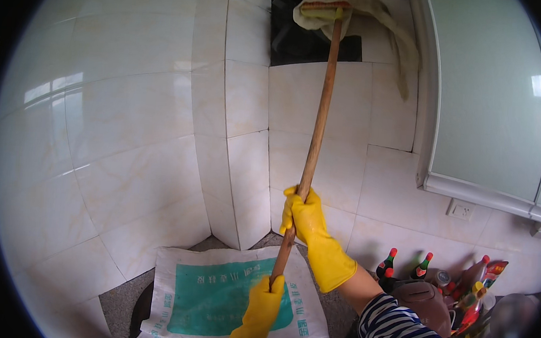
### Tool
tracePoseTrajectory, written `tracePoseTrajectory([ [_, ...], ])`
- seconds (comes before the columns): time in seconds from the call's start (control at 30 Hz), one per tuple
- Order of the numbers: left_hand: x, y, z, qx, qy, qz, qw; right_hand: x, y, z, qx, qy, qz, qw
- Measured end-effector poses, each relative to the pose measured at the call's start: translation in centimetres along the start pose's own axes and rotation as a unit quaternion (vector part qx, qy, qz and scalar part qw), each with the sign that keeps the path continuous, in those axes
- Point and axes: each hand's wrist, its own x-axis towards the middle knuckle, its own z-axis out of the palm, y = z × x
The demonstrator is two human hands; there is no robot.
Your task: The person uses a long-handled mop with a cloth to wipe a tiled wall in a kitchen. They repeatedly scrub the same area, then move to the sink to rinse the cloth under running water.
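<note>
Both my hands wear yellow rubber gloves and grip one long wooden pole [321, 121]. My right hand [306, 213] is wrapped around the middle of the pole. Lower down, my left hand [265, 299] closes on its bottom end. At the top, the pole carries a brush head [324, 7] with reddish bristles, draped with a wet-looking beige cloth [391, 25]. The cloth hangs down to the right of the head. Behind it is a dark glossy panel [289, 44] high on the tiled wall [321, 102]; I cannot tell whether the cloth touches it.
A white and green woven sack [225, 301] covers part of the grey countertop [120, 313]. Several red-capped bottles [420, 266], a brown appliance [422, 304] and jars crowd the right. A wall cabinet [493, 99] juts out above a wall socket [461, 209]. A tiled column [248, 121] stands at the corner.
</note>
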Motion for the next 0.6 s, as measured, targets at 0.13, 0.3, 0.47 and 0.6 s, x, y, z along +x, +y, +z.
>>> tracePoseTrajectory([
  [0.13,-3.7,-3.7,2.0,-0.061,0.017,-0.026,0.998,-3.2,2.9,-2.1,-0.023,-0.003,0.02,1.0],
  [0.3,-6.9,-7.3,5.1,0.0,0.05,0.031,0.998,-6.1,3.9,-4.1,-0.031,-0.008,0.058,0.998],
  [0.47,-9.1,-4.9,5.6,-0.038,0.009,-0.006,0.999,-7.2,2.8,-5.4,0.021,-0.025,0.072,0.997],
  [0.6,-8.2,-4.9,5.3,0.027,0.027,0.05,0.998,-7.0,2.1,-5.2,0.036,-0.024,0.042,0.998],
])
